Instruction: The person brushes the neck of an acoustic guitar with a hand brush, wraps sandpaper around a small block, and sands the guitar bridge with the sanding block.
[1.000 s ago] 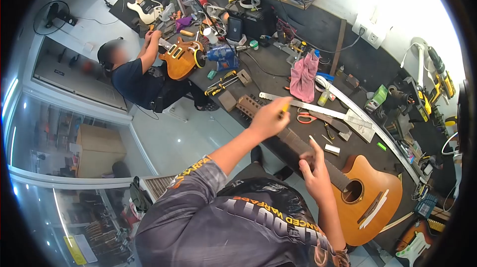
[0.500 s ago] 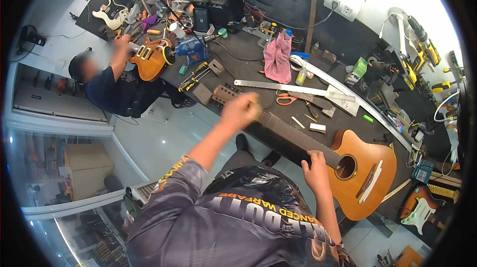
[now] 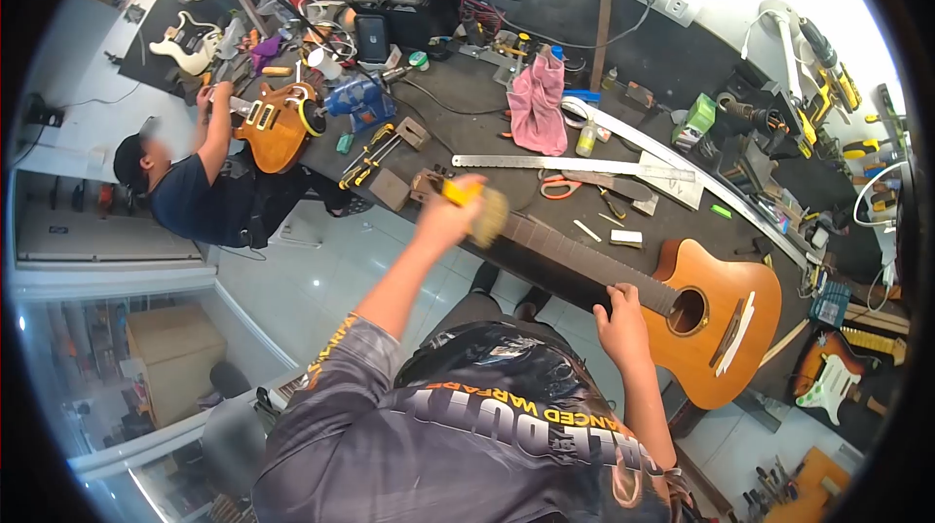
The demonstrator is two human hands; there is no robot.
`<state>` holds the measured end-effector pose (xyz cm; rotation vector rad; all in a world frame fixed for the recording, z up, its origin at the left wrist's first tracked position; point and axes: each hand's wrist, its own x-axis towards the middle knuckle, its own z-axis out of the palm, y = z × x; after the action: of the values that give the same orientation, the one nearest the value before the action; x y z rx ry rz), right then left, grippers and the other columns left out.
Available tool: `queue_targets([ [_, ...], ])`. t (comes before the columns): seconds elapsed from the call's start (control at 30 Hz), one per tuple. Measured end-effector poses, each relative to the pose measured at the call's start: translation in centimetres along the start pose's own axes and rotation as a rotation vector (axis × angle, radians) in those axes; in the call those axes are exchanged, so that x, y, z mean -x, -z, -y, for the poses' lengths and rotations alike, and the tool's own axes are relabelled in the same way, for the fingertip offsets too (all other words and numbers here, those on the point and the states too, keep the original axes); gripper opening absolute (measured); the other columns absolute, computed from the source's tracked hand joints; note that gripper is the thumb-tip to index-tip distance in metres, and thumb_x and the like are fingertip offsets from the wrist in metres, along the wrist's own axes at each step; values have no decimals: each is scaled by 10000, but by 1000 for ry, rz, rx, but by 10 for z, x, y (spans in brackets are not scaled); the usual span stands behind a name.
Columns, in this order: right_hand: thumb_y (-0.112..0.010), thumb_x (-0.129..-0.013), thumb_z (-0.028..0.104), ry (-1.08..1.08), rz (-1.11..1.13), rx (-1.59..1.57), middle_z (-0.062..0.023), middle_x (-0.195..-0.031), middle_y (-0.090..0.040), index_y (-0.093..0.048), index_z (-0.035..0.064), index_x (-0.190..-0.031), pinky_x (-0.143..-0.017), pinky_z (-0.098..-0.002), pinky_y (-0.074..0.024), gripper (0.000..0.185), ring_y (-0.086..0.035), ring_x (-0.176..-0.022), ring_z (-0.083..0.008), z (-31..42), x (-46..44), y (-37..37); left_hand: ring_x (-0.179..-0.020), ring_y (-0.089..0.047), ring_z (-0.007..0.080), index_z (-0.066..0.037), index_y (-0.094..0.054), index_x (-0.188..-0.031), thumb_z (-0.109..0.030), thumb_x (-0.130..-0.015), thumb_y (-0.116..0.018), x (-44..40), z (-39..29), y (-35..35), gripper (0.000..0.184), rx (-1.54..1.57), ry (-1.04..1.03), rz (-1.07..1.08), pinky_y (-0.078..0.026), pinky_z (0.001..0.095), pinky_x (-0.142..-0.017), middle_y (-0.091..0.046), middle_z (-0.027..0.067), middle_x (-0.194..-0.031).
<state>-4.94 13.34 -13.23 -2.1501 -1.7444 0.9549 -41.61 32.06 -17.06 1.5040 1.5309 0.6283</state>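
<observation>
I have a brush (image 3: 492, 221) in my left hand (image 3: 448, 216) over the neck (image 3: 565, 250) of the guitar (image 3: 706, 362), near its left end, and my right hand (image 3: 623, 326) on that neck, farther right, with my feet (image 3: 484, 278) before it. Behind the neck, on the bench (image 3: 477, 133), lie the ruler (image 3: 545, 163), scissors (image 3: 558, 195) and pliers (image 3: 614, 205), and farther behind it I see the cloth (image 3: 539, 106) and bottle (image 3: 586, 141). Left of the guitar are a block (image 3: 390, 189), screwdrivers (image 3: 368, 158), the polisher (image 3: 360, 102) and a co-worker (image 3: 195, 192) with a second guitar (image 3: 278, 138), while to its right lies an electric guitar (image 3: 833, 382) and, behind its right end, a box (image 3: 694, 122).
</observation>
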Motion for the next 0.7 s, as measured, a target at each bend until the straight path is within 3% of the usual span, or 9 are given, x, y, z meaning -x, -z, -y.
queue_targets([
  [0.07, -789, -1028, 183, -35, -4, 32, -234, -1548, -597, -682, -73, -1441, -1178, -504, -539, 497, -628, -1415, -445, 6, 1, -2, -1228, -783, 368, -102, -773, -1414, -180, -969, -748, -24, 47, 51, 452, -265, -210, -346, -612, 444, -1051, -814, 179, -1333],
  [0.13, -788, -1031, 189, -67, -21, 61, -236, -1556, -593, -677, -73, -1452, -1179, -506, -540, 508, -628, -1419, -444, 13, 1, -8, -1186, -785, 402, -117, -783, -1403, -185, -972, -745, -37, 66, 109, 438, -753, -180, -323, -622, 470, -1038, -820, 180, -1291],
  [0.2, -787, -1033, 197, -99, -39, 92, -241, -1564, -588, -671, -75, -1462, -1179, -508, -543, 521, -629, -1419, -444, 18, 3, -14, -1155, -787, 419, -132, -756, -1443, -191, -991, -734, -43, 62, 123, 457, -556, -21, -369, -628, 494, -1025, -820, 178, -1296],
  [0.3, -787, -1038, 210, -144, -68, 133, -254, -1581, -578, -666, -84, -1469, -1177, -509, -547, 536, -630, -1421, -449, 28, -1, -23, -1175, -778, 304, -132, -732, -1467, -212, -1048, -721, -50, 79, 88, 426, 4, -157, -160, -593, 406, -1042, -805, 157, -1316],
  [0.4, -786, -1042, 217, -227, -85, 156, -270, -1602, -564, -661, -93, -1471, -1177, -508, -550, 543, -628, -1425, -458, 42, -3, -31, -1132, -777, 322, -130, -775, -1390, -197, -1022, -724, -44, 40, 55, 378, 19, -146, 119, -605, 405, -1001, -800, 163, -1284],
  [0.5, -793, -1040, 224, -255, -84, 196, -295, -1663, -522, -668, -59, -1485, -1200, -530, -533, 542, -606, -1461, -473, 50, 1, -39, -1022, -779, 413, -148, -815, -1242, -169, -918, -735, -76, 31, 90, 334, -889, -335, 46, -624, 562, -891, -801, 147, -1137],
  [0.53, -796, -1038, 225, -257, -90, 208, -301, -1673, -512, -671, -50, -1487, -1207, -534, -528, 541, -599, -1472, -475, 53, -1, -42, -1051, -784, 414, -155, -825, -1292, -177, -935, -733, -88, 29, 103, 369, -932, -272, 98, -633, 542, -907, -814, 155, -1175],
  [0.6, -800, -1038, 226, -274, -114, 225, -313, -1692, -493, -675, -35, -1489, -1221, -539, -517, 536, -583, -1492, -479, 55, -2, -48, -1085, -782, 399, -151, -814, -1381, -185, -958, -774, -95, 15, 120, 427, -592, -226, 154, -628, 500, -962, -828, 164, -1228],
  [0.7, -805, -1036, 226, -327, -113, 222, -324, -1721, -462, -679, -25, -1487, -1236, -541, -505, 531, -565, -1514, -481, 65, 2, -57, -1128, -767, 367, -166, -794, -1450, -188, -963, -828, -94, 13, 101, 489, -112, -595, 395, -605, 461, -1027, -838, 157, -1268],
])
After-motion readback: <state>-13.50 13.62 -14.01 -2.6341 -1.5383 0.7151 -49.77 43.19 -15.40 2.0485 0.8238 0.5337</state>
